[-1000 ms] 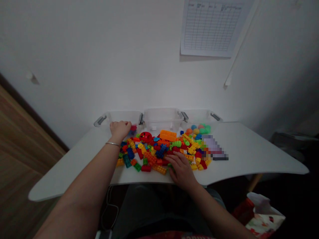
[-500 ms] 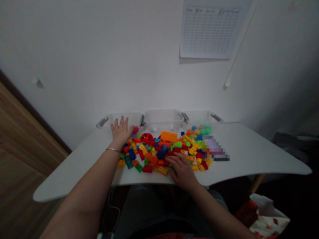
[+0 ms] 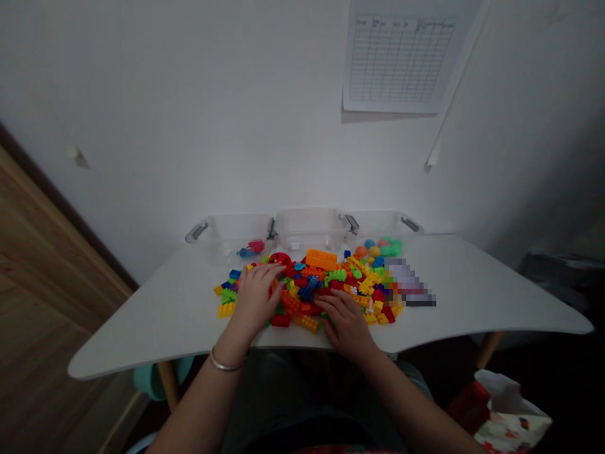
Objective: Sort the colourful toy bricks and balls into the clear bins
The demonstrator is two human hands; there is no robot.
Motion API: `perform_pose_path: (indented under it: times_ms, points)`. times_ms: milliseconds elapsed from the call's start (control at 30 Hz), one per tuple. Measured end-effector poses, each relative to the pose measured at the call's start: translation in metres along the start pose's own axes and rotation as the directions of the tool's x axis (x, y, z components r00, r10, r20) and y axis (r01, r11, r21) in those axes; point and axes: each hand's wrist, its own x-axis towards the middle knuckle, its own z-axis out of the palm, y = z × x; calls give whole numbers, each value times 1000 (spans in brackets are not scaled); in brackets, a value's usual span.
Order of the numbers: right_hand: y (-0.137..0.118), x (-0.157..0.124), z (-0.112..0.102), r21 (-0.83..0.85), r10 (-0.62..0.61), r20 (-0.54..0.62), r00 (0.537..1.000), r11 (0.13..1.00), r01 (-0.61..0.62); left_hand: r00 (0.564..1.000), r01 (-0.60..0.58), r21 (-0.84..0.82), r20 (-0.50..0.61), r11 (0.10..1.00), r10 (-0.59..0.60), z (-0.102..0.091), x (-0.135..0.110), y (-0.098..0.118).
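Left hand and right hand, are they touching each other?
Apart: the head view shows toy bricks in the gap between the left hand and the right hand.

No text readable; print on wall sheet too small, blurred

About my fingers: bricks of plastic, studded on top, solid-coloured, mild sheen. Rounded red piece looks slick, glossier than its neighbours. Clear boxes: smooth see-through plastic; their grey latches opaque, duller. Tabletop smooth, white, low sheen. Bangle on my left wrist: polished silvery metal. Wall matt; the printed sheet on it plain paper, matt too. Panel to my left wood-grained, dull finish. Printed bag: paper or plastic, I cannot tell.
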Motion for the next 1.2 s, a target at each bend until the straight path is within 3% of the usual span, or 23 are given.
perform_pose_path:
  times_ms: [100, 233, 800, 1200]
  points:
    - [0, 0, 0, 0, -5, -1, 1000, 1000, 5, 996, -42, -33, 81, 999, 45, 15, -22, 3]
    - [0, 0, 1, -5, 1, 4, 1000, 1000, -1, 990, -47, 7, 130, 999, 46, 27, -32, 7]
    - [1, -1, 2, -7, 12, 9, 1000, 1000, -12, 991, -94, 200, 113, 975, 72, 26, -34, -2]
    - [0, -1, 1, 0, 26, -14, 1000, 1000, -26, 992, -86, 129, 102, 988, 73, 20, -30, -1]
